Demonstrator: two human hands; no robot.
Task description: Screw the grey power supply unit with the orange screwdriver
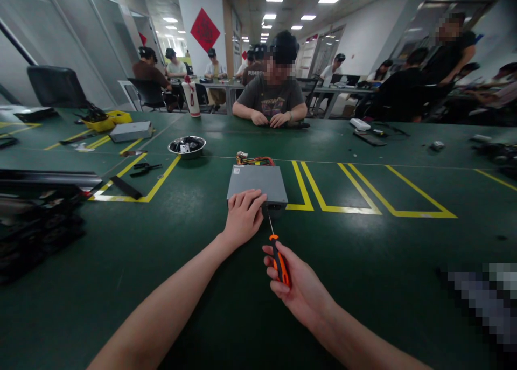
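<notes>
First, metal bowl (186, 153), on green table (218, 332). Next, left hand (243, 217), laid unclenched over the near edge of a grey box (260, 177) on that table. Lastly, screwdriver (278, 261), grasped in right hand (298, 281); tip contact unclear; best kept straight, box pressed steady.

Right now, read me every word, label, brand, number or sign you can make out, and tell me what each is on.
"PUMP", last letters unclear: back of a brown shirt.
White label on the grey metal box: too small to read.
Print on the grey shirt opposite: too blurred.
Dark marks on the red diamond: too blurred.
Red marking on the white cup: unreadable.
</notes>
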